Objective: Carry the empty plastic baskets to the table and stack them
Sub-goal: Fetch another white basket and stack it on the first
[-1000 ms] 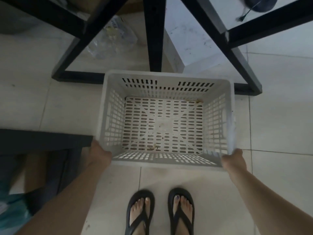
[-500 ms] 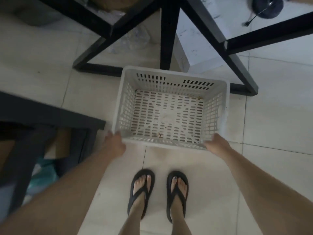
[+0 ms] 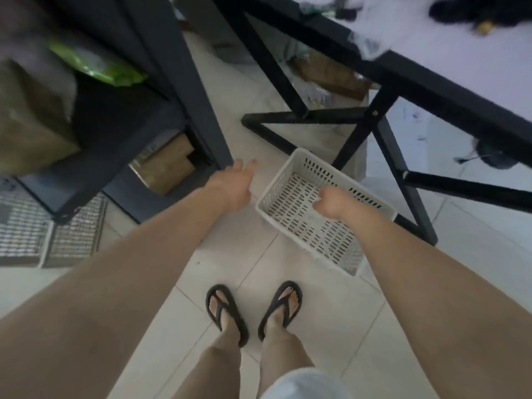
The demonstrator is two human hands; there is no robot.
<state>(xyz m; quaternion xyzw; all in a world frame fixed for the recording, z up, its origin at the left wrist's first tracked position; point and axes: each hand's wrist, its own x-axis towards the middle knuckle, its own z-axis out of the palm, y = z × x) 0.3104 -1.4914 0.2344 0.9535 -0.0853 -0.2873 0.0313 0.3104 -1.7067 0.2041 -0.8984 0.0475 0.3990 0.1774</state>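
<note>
An empty white slatted plastic basket [image 3: 290,203] sits on the tiled floor beside a black table leg [image 3: 359,139]. My left hand [image 3: 234,182] hovers just left of the basket with its fingers spread and touches nothing. Above the basket's inside my right hand [image 3: 331,201] hangs with fingers curled and no hold on the rim that I can see. The table [image 3: 466,61], white-topped on a black frame, fills the upper right.
A dark shelf unit [image 3: 149,82] with cardboard boxes and a green bag stands at the left. Wire racks [image 3: 57,234] lie on the floor at far left. My feet in black sandals [image 3: 253,306] stand on the tiles below the basket.
Both hands have come off the basket's near corners; it now rests on the floor further right and turned. The view has swung left and pulled back.
</note>
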